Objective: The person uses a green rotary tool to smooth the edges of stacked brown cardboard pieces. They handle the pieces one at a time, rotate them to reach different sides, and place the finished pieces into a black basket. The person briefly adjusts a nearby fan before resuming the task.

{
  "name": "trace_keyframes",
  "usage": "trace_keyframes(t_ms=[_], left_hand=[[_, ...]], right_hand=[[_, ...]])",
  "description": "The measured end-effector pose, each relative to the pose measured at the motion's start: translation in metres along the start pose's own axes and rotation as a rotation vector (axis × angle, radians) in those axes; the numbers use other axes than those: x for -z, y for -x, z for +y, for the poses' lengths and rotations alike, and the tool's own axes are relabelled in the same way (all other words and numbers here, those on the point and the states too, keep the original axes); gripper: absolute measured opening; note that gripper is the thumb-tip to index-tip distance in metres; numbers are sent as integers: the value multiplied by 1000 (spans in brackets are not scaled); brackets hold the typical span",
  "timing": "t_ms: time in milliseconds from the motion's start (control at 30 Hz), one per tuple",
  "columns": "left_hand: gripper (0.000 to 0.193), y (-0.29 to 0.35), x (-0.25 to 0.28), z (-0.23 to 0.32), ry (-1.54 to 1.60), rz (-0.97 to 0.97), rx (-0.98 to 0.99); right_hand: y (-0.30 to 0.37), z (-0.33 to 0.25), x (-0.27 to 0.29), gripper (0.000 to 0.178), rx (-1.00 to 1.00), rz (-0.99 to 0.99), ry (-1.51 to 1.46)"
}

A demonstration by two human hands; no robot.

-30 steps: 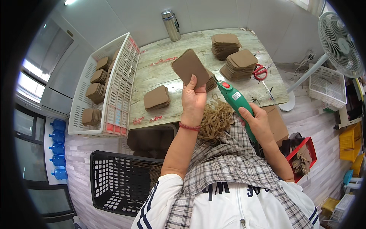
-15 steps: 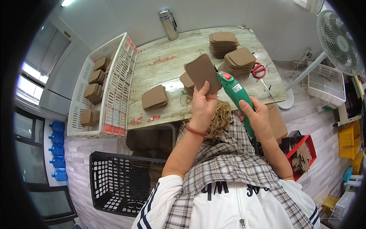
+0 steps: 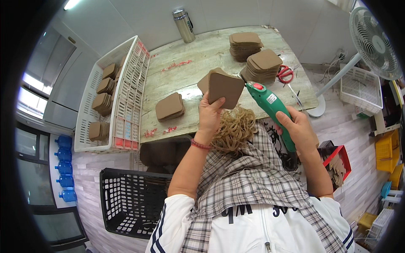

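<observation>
My left hand [image 3: 209, 114] is closed on the lower left of a thin brown pad [image 3: 227, 90] with rounded corners, held up over the table's front edge. Wrapped round the body of a green handheld electric cutter [image 3: 270, 101] with a red button is my right hand [image 3: 298, 128]. The cutter's dark tip points up and left, close to the pad's right edge; whether they touch I cannot tell. Behind the held pad, a small stack of similar pads [image 3: 203, 82] is partly hidden. A tangle of tan trimmings [image 3: 234, 130] lies on my checked apron.
More pad stacks [image 3: 170, 106], [image 3: 263, 63] stand on the table [image 3: 194, 55]. Red scissors [image 3: 285, 74] lie at its right. A white crate [image 3: 137, 92] holds pads at left; a black crate [image 3: 116, 202] sits below. Around are a steel flask [image 3: 184, 27], a fan [image 3: 373, 44] and a red box [image 3: 344, 164].
The pad has turned in my left hand, which moved slightly left and down. My right hand and the cutter shifted right. More of the trimmings on my lap shows.
</observation>
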State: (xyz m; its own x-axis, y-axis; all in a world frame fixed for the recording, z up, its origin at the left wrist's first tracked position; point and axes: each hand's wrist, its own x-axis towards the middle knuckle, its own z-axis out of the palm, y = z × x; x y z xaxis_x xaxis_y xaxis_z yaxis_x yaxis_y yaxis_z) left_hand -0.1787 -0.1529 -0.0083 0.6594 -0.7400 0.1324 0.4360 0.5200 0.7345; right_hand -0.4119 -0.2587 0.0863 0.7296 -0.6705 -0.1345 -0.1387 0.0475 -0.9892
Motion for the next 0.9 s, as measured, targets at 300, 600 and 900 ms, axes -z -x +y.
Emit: trace_keyframes(t_ms=[300,600,900], left_hand=[[32,1,17,28,-232,-74,126],[39,14,18,25,-315,-82,308],[35,25,12,15,-276,-132,380]], right_hand=[[12,3,14,32,4,-104,114],[12,8,10,34,-9,-93,225],[5,8,4,32,-25,-100,98]])
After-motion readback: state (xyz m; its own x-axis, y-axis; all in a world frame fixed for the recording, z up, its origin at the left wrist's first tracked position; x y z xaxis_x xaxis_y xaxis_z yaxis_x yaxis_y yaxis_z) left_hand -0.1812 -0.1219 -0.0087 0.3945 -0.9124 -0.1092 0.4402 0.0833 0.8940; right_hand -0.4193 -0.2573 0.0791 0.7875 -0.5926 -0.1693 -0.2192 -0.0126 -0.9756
